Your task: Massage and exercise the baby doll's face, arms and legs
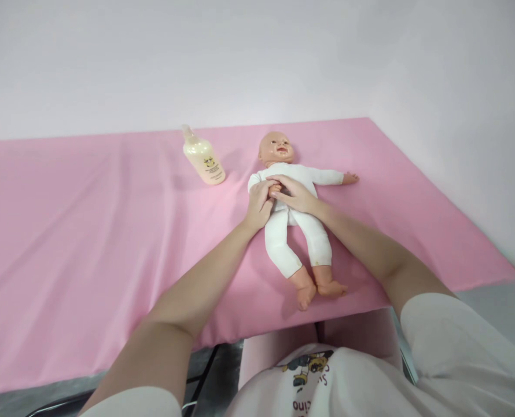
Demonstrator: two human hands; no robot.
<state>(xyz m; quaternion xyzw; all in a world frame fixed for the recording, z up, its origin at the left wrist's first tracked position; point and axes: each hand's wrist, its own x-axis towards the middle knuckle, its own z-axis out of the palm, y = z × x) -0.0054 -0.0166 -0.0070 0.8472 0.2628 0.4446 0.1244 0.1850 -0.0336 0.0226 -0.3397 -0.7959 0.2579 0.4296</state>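
Observation:
A baby doll in a white long-sleeved suit lies face up on the pink cloth, its head away from me and bare feet toward me. My left hand is closed around the doll's bent arm near the wrist, over its belly. Between my two hands shows the doll's small hand. My right hand reaches across the doll's chest, its thumb below and fingers above that small hand, gripping it. The doll's other arm stretches out to the right.
A pump bottle of pale yellow liquid lies or stands left of the doll's head; the angle leaves this unclear. The pink cloth covers the table with soft creases. A plain pale wall rises behind it.

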